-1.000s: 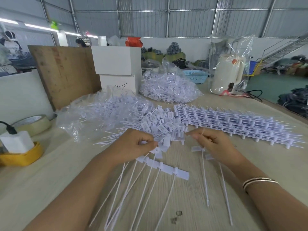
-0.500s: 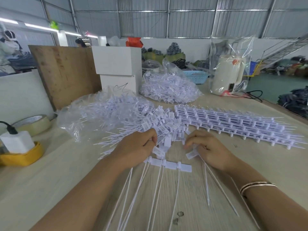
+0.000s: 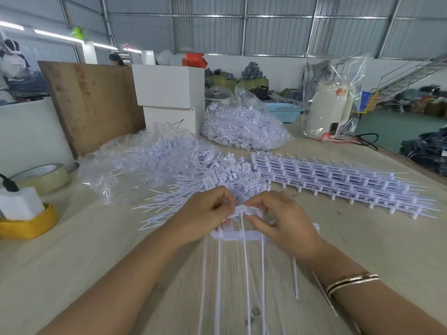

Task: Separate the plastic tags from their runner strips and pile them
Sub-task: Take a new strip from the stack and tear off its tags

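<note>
My left hand and my right hand meet at the table's middle, both pinching a strip of white plastic tags whose long tails run toward me. The fingertips of both hands close on one tag head at the top of the strip. Just beyond the hands lies a loose pile of separated tags. A stack of uncut tag strips stretches to the right.
A clear bag of tags lies left of the pile, another bag farther back. White boxes, a plywood board, tape roll, yellow dish with a white block and a bagged kettle stand around.
Both hands came together over the strip. The right hand left the loose tags it held on the table and now pinches the strip's top tag beside the left hand.
</note>
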Demonstrator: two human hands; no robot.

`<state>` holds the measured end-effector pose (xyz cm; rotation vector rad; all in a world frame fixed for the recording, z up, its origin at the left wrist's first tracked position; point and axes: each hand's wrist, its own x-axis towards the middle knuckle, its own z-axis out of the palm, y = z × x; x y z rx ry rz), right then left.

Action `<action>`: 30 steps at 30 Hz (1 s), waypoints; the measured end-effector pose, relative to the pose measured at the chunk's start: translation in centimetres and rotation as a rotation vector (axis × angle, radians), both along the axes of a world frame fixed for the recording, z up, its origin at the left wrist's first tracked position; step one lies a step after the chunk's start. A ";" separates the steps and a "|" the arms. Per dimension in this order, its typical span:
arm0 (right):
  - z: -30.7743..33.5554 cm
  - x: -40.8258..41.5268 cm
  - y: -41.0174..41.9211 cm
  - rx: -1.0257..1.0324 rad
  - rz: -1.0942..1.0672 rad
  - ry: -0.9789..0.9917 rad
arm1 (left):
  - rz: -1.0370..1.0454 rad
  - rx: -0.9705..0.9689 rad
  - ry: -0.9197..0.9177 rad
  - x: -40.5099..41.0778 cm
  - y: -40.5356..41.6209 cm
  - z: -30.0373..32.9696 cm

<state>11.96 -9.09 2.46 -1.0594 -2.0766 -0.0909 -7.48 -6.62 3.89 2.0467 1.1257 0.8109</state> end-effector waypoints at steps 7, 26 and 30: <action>-0.4 0.6 0.8 0.152 0.017 -0.101 | 0.020 0.199 0.162 -0.4 0.8 -0.8; 0.8 4.7 1.6 -0.337 0.070 0.301 | -0.066 0.184 0.141 -1.6 0.0 0.7; -0.3 4.3 2.2 -0.305 0.068 -0.037 | -0.040 0.167 0.270 -1.3 -0.1 0.1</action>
